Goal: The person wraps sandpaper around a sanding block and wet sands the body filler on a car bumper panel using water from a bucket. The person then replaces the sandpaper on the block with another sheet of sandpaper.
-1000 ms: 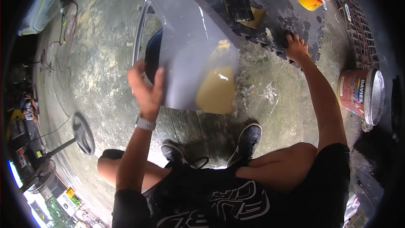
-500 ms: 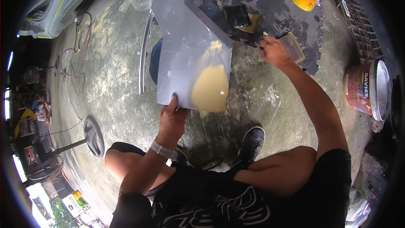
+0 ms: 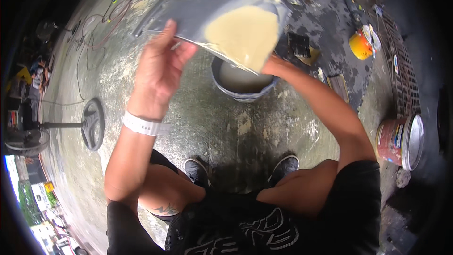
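Clear plastic bag of tan powder (image 3: 236, 23) was lifted and tipped above the grey bucket (image 3: 241, 82), left hand (image 3: 158, 73) shifted up its near side, right hand (image 3: 273, 66) left the dark board beyond the bucket, slipped under the bag

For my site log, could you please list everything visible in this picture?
Plastic bag: one, clear, holding pale yellow powder, tilted above the bucket.
Bucket: one, grey, on the concrete floor ahead of the shoes.
Paint can: one, reddish with a silver rim, lying at right.
Small tub: one, orange, upper right.
Fan stand: one, dark, round base at left.
Cables: several, upper left.
Shoes: two, dark.
Watch: one, white, left wrist.
Left hand: on the bag.
Right hand: under the bag, mostly hidden.
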A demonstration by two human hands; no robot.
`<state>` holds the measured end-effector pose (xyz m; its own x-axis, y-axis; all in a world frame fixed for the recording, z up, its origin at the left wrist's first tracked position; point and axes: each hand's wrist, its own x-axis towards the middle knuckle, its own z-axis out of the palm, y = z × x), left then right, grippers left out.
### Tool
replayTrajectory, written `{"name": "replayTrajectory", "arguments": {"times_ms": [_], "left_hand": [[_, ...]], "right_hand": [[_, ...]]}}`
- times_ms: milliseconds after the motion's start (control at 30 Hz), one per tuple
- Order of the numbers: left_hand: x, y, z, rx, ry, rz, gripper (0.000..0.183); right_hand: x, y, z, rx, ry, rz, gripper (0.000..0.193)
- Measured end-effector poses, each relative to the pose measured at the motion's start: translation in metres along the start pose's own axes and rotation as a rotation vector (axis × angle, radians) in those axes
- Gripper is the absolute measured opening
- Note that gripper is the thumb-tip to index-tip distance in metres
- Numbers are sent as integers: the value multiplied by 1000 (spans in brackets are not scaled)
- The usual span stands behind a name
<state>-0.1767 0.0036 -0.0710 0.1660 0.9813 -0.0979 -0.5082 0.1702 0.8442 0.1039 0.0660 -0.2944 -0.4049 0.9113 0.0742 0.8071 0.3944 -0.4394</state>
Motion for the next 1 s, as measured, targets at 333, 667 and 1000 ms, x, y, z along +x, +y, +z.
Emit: {"name": "replayTrajectory", "arguments": {"times_ms": [333,667,1000], "left_hand": [[-4,5,-23,-52,-69,-87,19],[7,2,-39,-71,-96,-95,19],[11,6,-41,-100,-103,-27,19]], "right_hand": [[17,16,46,34,-112,121,25],[-21,25,50,73,-156,197,29],[49,18,26,272,31,148,33]]}}
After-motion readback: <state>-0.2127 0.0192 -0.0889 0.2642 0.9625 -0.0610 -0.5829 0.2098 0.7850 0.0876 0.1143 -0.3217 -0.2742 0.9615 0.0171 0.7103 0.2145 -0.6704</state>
